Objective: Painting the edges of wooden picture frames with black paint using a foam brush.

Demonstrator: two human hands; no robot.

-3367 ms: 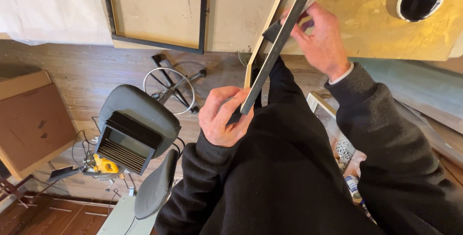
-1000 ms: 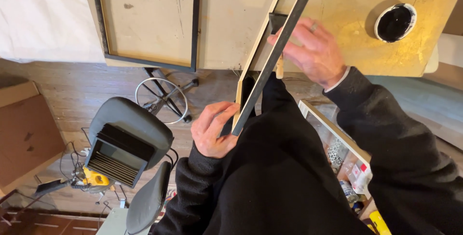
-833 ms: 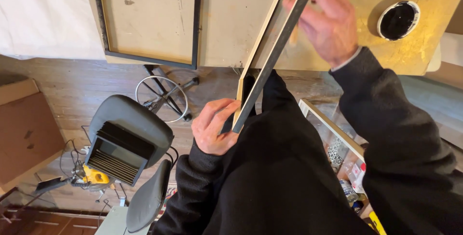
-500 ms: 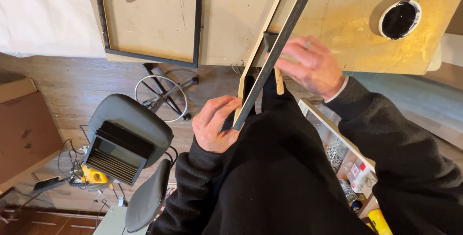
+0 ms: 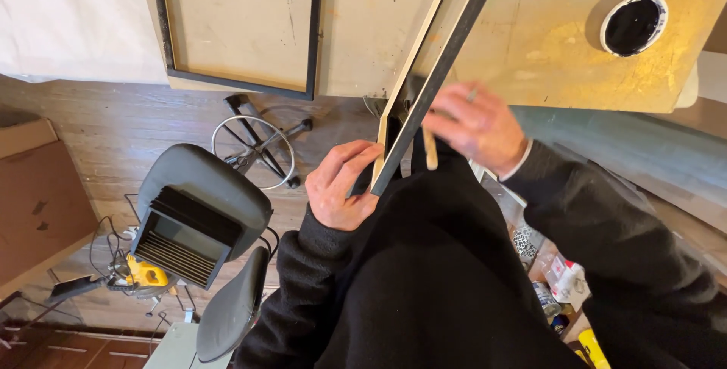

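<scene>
Wooden floor (image 5: pixel 113 130) below — chair (image 5: pixel 201 195) beside held black strip (image 5: pixel 435 81).

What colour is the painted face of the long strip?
Black on the strip, pale wood edge; clearest in the head view.

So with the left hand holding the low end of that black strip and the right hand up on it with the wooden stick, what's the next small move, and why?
Probably draw the stick in the right hand further along the black strip. The left hand grips the strip's lower end, so it looks steadied, and its upper length over the worktable lies beyond the right hand. What the stick's tip carries cannot be made out.
</scene>
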